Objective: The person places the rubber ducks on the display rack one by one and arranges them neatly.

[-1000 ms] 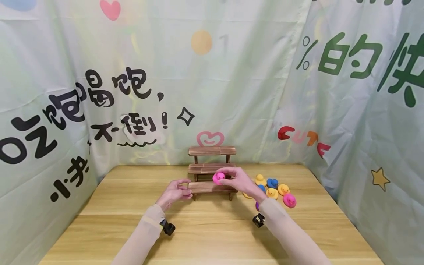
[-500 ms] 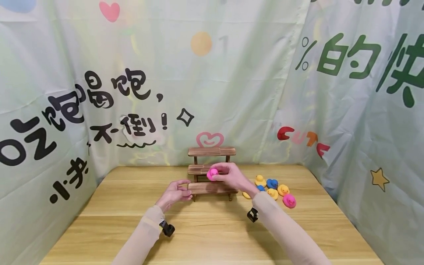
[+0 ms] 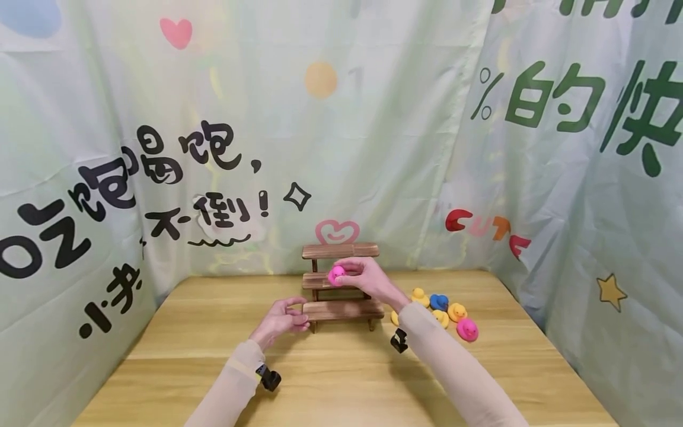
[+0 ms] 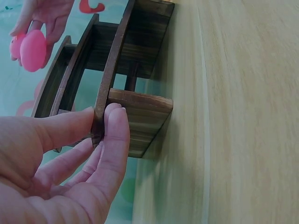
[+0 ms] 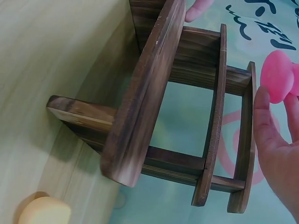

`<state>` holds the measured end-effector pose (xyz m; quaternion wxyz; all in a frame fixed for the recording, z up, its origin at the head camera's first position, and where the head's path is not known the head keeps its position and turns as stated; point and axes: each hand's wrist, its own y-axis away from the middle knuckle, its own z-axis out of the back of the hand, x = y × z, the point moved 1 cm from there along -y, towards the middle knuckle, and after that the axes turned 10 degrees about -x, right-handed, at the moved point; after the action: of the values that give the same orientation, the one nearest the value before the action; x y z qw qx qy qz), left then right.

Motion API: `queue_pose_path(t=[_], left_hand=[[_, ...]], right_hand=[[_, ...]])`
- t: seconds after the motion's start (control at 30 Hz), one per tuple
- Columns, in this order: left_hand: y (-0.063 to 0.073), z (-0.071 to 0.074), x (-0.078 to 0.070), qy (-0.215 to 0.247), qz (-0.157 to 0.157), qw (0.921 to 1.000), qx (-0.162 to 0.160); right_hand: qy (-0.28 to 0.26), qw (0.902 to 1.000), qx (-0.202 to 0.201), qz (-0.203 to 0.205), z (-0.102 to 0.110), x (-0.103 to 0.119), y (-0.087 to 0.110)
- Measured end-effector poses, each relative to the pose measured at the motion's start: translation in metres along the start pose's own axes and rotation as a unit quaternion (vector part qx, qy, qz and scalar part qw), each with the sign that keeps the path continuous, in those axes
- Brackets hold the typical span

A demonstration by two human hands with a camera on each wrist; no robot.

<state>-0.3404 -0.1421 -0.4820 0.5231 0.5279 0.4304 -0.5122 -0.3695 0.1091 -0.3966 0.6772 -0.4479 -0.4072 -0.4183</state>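
A three-tier wooden display stand (image 3: 342,309) is at the back of the table. At its left end, my left hand (image 3: 280,322) pinches the lowest board, thumb on top and fingers beneath, as the left wrist view shows at the board's edge (image 4: 108,70). My right hand (image 3: 372,280) holds a pink rubber duck (image 3: 336,275) between thumb and fingers. In the head view the duck overlaps the middle board, above the lowest one. From the right wrist, the same pink duck (image 5: 276,77) appears raised beside the boards. No duck shows on the stand's boards.
To the right of the stand, several yellow rubber ducks, among them one yellow duck (image 3: 457,312), lie grouped on the table (image 3: 341,379) with a blue duck (image 3: 439,302) and another pink duck (image 3: 467,330). My right forearm hides part of the group. Printed cloth (image 3: 373,148) encloses the table.
My right hand has carried the pink duck left and upward, from over the lowest board to in front of the middle one. My left hand stays at the stand. The head view has tilted slightly up.
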Motion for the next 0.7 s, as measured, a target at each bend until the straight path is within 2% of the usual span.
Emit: queue_pose_path(t=[0.3, 0.57, 0.7], left_hand=[[0.002, 0.002, 0.004, 0.005, 0.003, 1.0000, 0.003], [-0.001, 0.001, 0.002, -0.002, -0.006, 1.0000, 0.001], [0.001, 0.000, 0.002, -0.005, -0.003, 1.0000, 0.000]], right_hand=[[0.031, 0.9990, 0.004, 0.031, -0.001, 0.005, -0.012], [0.011, 0.9993, -0.007, 0.036, 0.005, 0.016, -0.029], [0.017, 0.9996, -0.008, 0.021, 0.005, 0.017, -0.034]])
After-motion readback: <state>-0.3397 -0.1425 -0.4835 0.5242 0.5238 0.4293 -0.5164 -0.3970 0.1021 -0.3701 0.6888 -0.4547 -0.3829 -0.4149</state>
